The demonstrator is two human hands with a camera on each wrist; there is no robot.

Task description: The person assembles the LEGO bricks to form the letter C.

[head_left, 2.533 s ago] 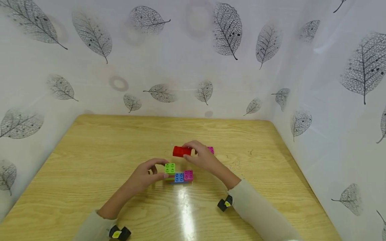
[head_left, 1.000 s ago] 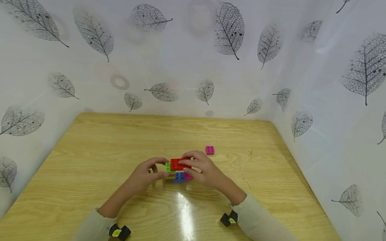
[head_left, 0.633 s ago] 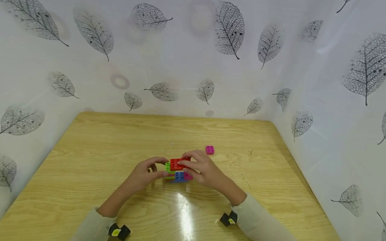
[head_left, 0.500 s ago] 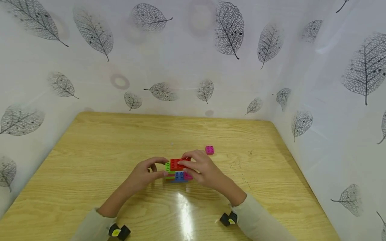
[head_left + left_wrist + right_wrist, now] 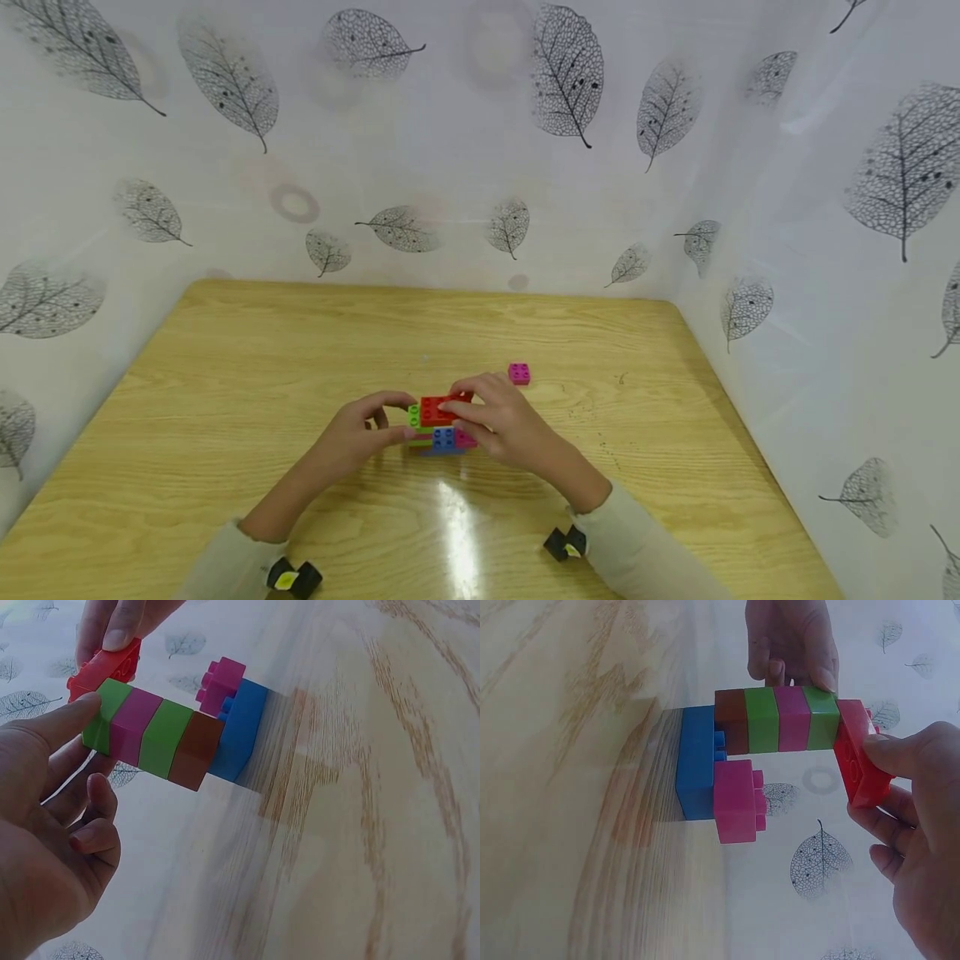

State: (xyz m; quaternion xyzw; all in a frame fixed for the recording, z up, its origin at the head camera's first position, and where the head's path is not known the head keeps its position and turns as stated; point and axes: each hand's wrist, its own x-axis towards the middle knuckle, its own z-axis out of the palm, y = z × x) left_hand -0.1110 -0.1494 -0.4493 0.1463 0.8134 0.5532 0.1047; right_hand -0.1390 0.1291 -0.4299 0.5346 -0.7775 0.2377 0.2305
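Observation:
A column of toy building bricks stands on a long blue brick (image 5: 241, 731): brown (image 5: 731, 724), green (image 5: 763, 720), pink (image 5: 792, 720) and a green top brick (image 5: 822, 720). Beside the column, on the blue brick's other end, sits a separate pink brick (image 5: 735, 801). My left hand (image 5: 352, 437) pinches the green top brick between thumb and fingers, steadying the column from the left. My right hand (image 5: 510, 421) grips a long red brick (image 5: 435, 409), whose left end lies over part of the green top brick. Its right end juts out above the lower pink brick, a gap between them.
A loose pink brick (image 5: 519, 373) lies on the wooden table (image 5: 315, 333), behind the right hand. White cloth (image 5: 450, 150) with a leaf print hangs behind and at both sides of the table. Small black cameras (image 5: 294, 578) are worn at the wrists.
The right hand has brought the red brick from behind the column down onto its top, turning it studs up. Over the last second both hands have stayed nearly still; the left kept its pinch.

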